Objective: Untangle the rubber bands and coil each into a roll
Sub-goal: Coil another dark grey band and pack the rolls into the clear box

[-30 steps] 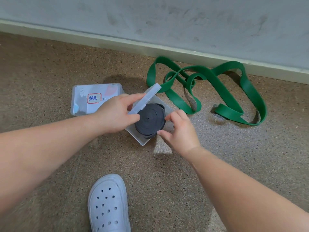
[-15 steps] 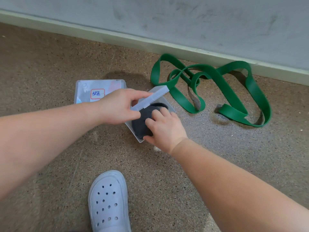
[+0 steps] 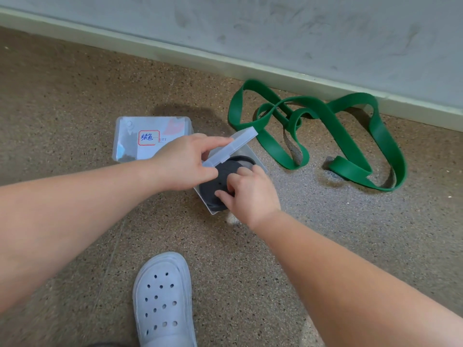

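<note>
Shoe: nearest to me, a pale perforated clog (image 3: 164, 299) at the bottom edge, toe pointing away, flat on the speckled floor (image 3: 325, 234).
Forearms: both bare arms reach forward from the lower corners and meet above the clog.
Right hand (image 3: 250, 194): clenched on the black band roll (image 3: 215, 189); I see the fingers curled over its top and the thumb against its near face.
Black band roll: this one is already coiled into a flat disc and sits inside the clear box (image 3: 210, 208), partly covered by both hands.
Clear box: open, resting on the floor with one corner turned toward me.
Left hand (image 3: 183, 164): grasping the lid (image 3: 235, 146), pinched between thumb and forefinger at its near end.
Lid: translucent, tipped up on edge over the far-left side of the box, just above the roll.
Labelled box (image 3: 130, 146): a second clear box, closed, flat on the floor just beyond the left hand, with a red-framed label bearing blue handwriting that I cannot read.
Green band (image 3: 350, 169): loose and uncoiled, lying in crossing loops on the floor to the far right of the boxes, its far loops close to the skirting (image 3: 175, 53).
Wall (image 3: 275, 26): grey and scuffed, rising behind the skirting.
</note>
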Action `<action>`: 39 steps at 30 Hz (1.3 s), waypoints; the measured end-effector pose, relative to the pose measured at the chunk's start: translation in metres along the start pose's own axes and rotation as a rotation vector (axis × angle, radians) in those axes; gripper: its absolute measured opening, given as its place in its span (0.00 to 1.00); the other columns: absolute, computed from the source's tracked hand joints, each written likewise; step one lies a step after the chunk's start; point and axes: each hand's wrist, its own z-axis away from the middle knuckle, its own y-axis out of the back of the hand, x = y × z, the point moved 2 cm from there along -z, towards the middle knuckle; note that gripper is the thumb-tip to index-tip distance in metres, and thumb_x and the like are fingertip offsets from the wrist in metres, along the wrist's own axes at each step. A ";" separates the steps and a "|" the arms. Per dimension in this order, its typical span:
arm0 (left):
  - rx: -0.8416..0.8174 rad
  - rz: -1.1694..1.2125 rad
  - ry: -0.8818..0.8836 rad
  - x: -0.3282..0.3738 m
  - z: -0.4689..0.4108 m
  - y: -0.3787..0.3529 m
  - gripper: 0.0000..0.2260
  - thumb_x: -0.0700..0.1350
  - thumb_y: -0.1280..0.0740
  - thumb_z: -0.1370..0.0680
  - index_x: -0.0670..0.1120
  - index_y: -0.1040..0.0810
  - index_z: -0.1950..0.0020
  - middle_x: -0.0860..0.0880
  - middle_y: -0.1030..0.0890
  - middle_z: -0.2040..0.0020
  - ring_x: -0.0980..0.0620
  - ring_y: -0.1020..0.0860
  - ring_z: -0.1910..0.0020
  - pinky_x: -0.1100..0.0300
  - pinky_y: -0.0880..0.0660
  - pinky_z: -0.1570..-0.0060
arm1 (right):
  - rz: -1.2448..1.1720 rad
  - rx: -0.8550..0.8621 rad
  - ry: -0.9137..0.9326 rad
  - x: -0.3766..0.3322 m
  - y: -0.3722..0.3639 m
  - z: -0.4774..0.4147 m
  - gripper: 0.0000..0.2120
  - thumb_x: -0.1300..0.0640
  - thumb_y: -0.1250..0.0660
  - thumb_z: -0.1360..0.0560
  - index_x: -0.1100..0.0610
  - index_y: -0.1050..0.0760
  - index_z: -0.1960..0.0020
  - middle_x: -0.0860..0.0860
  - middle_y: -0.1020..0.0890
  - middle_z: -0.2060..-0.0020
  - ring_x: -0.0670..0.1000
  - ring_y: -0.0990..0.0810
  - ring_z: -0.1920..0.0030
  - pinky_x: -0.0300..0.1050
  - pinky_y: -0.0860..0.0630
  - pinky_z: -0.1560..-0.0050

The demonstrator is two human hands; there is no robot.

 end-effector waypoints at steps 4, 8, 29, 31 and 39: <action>0.028 0.046 -0.005 -0.003 0.001 -0.001 0.31 0.45 0.31 0.27 0.69 0.32 0.28 0.56 0.26 0.53 0.61 0.26 0.55 0.64 0.32 0.57 | -0.084 -0.011 0.132 0.018 0.001 0.015 0.14 0.41 0.29 0.30 0.53 0.22 0.55 0.51 0.25 0.58 0.57 0.28 0.54 0.50 0.26 0.52; 0.016 0.049 0.000 0.001 0.001 0.002 0.31 0.43 0.31 0.27 0.69 0.31 0.29 0.55 0.24 0.52 0.63 0.27 0.58 0.65 0.32 0.59 | -0.028 -0.034 0.280 0.025 0.003 0.012 0.09 0.49 0.24 0.30 0.53 0.21 0.56 0.52 0.25 0.55 0.59 0.27 0.52 0.55 0.24 0.55; 0.015 0.121 -0.010 0.000 0.010 -0.014 0.18 0.48 0.33 0.26 0.65 0.23 0.39 0.57 0.17 0.57 0.56 0.21 0.61 0.55 0.23 0.58 | 0.007 -0.173 0.375 0.035 0.003 -0.013 0.06 0.56 0.28 0.25 0.58 0.22 0.58 0.56 0.20 0.62 0.61 0.24 0.56 0.54 0.23 0.61; 0.048 0.114 -0.007 0.002 0.010 -0.017 0.16 0.48 0.31 0.26 0.64 0.23 0.40 0.56 0.18 0.58 0.52 0.20 0.59 0.51 0.21 0.56 | -0.052 -0.072 0.314 0.034 -0.004 -0.007 0.07 0.58 0.27 0.27 0.59 0.24 0.60 0.57 0.20 0.64 0.61 0.23 0.59 0.52 0.24 0.62; 0.090 0.089 0.048 0.003 0.013 -0.015 0.23 0.47 0.29 0.27 0.60 0.26 0.32 0.54 0.19 0.53 0.60 0.25 0.65 0.58 0.27 0.59 | -0.323 0.021 0.076 0.044 0.002 0.027 0.05 0.61 0.33 0.29 0.57 0.24 0.53 0.54 0.23 0.51 0.58 0.24 0.48 0.52 0.25 0.46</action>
